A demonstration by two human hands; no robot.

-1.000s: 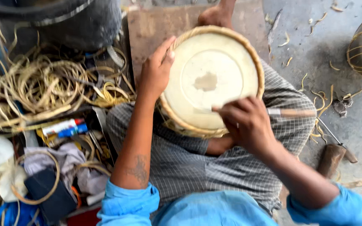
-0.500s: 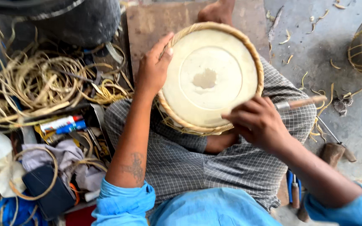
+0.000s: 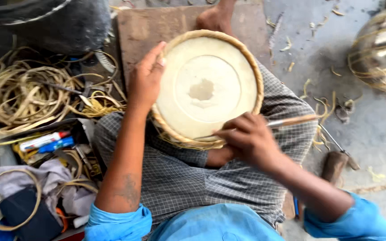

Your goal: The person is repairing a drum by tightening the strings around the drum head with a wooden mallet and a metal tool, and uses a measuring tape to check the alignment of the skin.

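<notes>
A round cream drum head (image 3: 206, 87) with a woven cane rim rests on my lap, over a checked cloth (image 3: 188, 178). My left hand (image 3: 146, 78) grips its left rim, fingers curled over the edge. My right hand (image 3: 246, 138) is closed around a thin wooden-handled tool (image 3: 291, 121) at the drum's lower right rim; the tool's tip lies at the cane edge. A bare foot (image 3: 215, 18) shows beyond the drum on a wooden board (image 3: 144, 27).
A heap of loose cane strips (image 3: 27, 96) lies at left, with a tray of tubes and small tools (image 3: 45, 143) and cloths (image 3: 36, 178) below it. A dark pot (image 3: 54, 22) stands top left. A hammer (image 3: 336, 163) lies at right, a wire-wrapped round object (image 3: 380, 49) far right.
My right hand with the tool has shifted lower along the drum's rim, and the tool handle now angles out to the right. The left hand keeps its hold.
</notes>
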